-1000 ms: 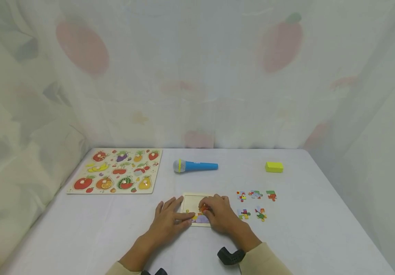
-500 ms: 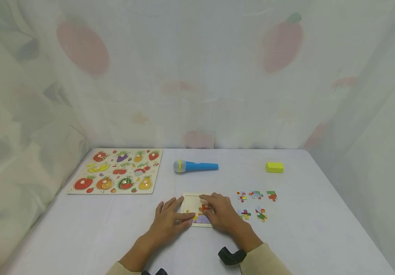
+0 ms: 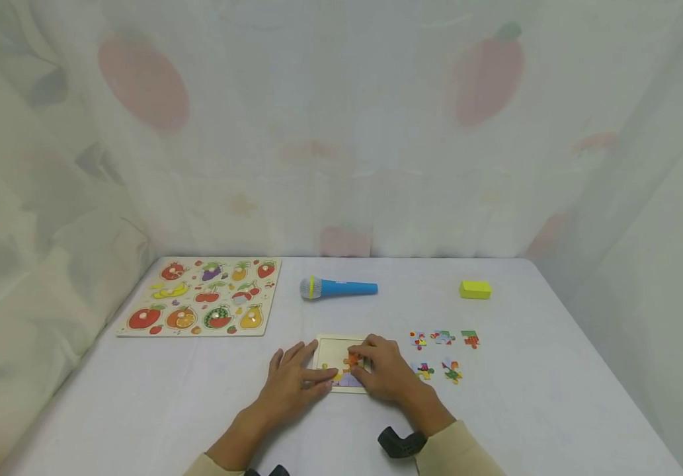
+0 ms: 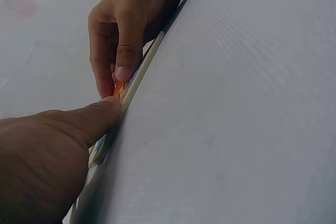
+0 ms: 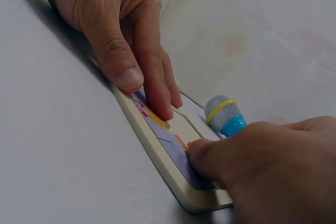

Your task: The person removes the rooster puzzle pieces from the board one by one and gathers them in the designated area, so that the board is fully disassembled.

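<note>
A shallow wooden jigsaw tray (image 3: 341, 336) lies at the middle front of the table, with joined purple and yellow pieces (image 3: 348, 380) along its near side. My left hand (image 3: 286, 387) rests at the tray's left, fingers extended; its thumb and index finger touch the near left pieces. My right hand (image 3: 385, 371) pinches an orange puzzle piece (image 3: 352, 360) between thumb and fingers, down at the tray's right part. In the left wrist view, the orange piece (image 4: 118, 87) shows beneath the right fingertips. The right thumb hides part of it in the right wrist view.
Several loose puzzle pieces (image 3: 451, 371) lie to the right of the tray. Behind it is a blue toy microphone (image 3: 347, 288). A fruit peg puzzle board (image 3: 198, 314) sits at the back left, and a yellow block (image 3: 475, 289) at the back right.
The right hand's fingers lifted off the orange piece, spread a little, then came back onto it, while the piece stayed in nearly the same spot. My left hand has kept still.
</note>
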A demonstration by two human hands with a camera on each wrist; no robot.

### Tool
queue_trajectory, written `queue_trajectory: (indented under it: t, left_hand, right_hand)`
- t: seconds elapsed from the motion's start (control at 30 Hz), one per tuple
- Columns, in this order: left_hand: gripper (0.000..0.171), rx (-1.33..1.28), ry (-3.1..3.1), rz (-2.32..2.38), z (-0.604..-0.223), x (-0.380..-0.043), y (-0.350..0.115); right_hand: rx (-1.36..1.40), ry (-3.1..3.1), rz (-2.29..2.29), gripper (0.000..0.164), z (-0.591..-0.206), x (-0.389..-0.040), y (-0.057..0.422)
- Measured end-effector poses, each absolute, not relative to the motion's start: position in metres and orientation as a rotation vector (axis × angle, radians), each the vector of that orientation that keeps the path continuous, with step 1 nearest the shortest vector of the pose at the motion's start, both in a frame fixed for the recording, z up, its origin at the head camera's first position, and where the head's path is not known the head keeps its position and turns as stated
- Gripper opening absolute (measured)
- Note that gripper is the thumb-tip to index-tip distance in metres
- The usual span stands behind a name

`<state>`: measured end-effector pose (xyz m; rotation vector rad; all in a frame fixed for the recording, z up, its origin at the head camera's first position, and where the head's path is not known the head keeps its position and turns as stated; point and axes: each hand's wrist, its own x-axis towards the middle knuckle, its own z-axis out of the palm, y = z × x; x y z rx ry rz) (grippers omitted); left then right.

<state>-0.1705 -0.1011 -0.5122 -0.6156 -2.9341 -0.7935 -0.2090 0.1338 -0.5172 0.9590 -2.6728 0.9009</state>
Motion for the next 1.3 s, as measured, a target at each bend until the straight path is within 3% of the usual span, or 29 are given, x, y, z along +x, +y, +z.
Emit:
queue_trajectory:
  t: [0.43,0.77,1.3]
  left_hand:
    - [0.028,-0.619,-2.932,-0.792,-0.512,-0.173,-0.103]
    - [0.028,-0.615,-2.949,-0.810,-0.513,-0.172,-0.102]
    - [0.028,-0.612,-2.943,-0.848,-0.514,-0.170,-0.102]
  right_hand:
    - [0.857,-2.690,0.976,0.042,-0.513,-0.209,0.135]
    - [0.925,-2.338,1.169,0.037,-0.488,-0.209,0.143]
    - [0.809,-2.310,1.225,0.043,-0.449,-0.189,0.197]
